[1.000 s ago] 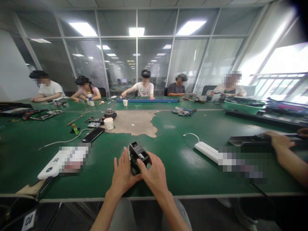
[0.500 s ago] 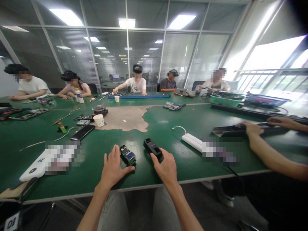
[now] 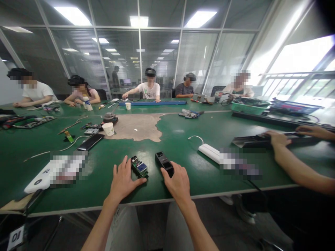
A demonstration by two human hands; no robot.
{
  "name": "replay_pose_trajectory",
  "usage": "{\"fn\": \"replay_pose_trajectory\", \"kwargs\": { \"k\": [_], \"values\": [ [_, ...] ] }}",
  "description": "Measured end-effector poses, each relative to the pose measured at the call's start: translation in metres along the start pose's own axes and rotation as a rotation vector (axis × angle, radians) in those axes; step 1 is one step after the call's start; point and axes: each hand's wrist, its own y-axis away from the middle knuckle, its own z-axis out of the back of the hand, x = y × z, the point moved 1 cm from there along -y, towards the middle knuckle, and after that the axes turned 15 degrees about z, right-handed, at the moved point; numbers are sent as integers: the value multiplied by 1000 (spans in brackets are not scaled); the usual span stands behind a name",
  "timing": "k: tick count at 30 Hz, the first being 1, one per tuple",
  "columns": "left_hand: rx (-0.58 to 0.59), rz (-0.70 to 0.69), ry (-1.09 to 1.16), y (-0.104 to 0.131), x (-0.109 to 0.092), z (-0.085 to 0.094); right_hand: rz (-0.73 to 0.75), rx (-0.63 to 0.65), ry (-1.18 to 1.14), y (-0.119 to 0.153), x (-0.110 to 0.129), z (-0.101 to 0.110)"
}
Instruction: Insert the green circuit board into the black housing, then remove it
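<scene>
Where a second ago the oblong black plastic housing (image 3: 162, 159) was between both hands, it is now off to the right of the small green circuit board with a blue screen (image 3: 140, 167), a strip of tabletop showing between the two, so the board's upper face is exposed and the parts, I judge, are fully separated, with no wire visible between them. The right hand (image 3: 178, 182) has the housing pinched at its near end, thumb along the left side and fingers over the right; whether the piece rests on the surface or is slightly raised I cannot tell. The grip of the left hand (image 3: 122, 179) is spread, fingers beside the board's left edge and thumb just below its near end, and actual contact is hard to make out. Both parts are close to the pale front edge of the green-topped table (image 3: 180, 143), which passes under the wrists, so room toward the body looks short. It looks widest straight ahead, up to the irregular brown patch (image 3: 141, 127). Sideways, the long white plastic bar (image 3: 209, 153) limits the right, with another person's hand (image 3: 280, 141) beyond it; the flat black slab (image 3: 91, 141) bounds the left.
</scene>
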Motion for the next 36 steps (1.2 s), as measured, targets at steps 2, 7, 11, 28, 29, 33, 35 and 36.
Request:
{"fn": "replay_pose_trajectory", "kwargs": {
  "k": [2, 7, 11, 28, 29, 33, 35, 36],
  "values": [
    [-2, -2, 6, 1, 0, 1, 0, -36, -71, -5, 9, 1],
    [-26, -2, 35, 2, 0, 1, 55, -96, -244, -20, 49, 2],
    [-45, -1, 52, 3, 2, -1, 84, -49, -267, -30, 76, -6],
    [-41, 18, 166, 8, -3, 11, 140, 183, -89, -11, 89, -32],
    [-39, 19, 161, 8, -2, 11, 137, 176, -92, -10, 90, -32],
    [-33, 17, 152, 6, 0, 6, 146, 110, -152, -17, 96, -29],
    [-26, 13, 139, 5, 2, 4, 140, 50, -190, -23, 98, -24],
    [-18, 11, 128, 4, 2, 3, 136, 18, -210, -26, 97, -20]
  ]
}}
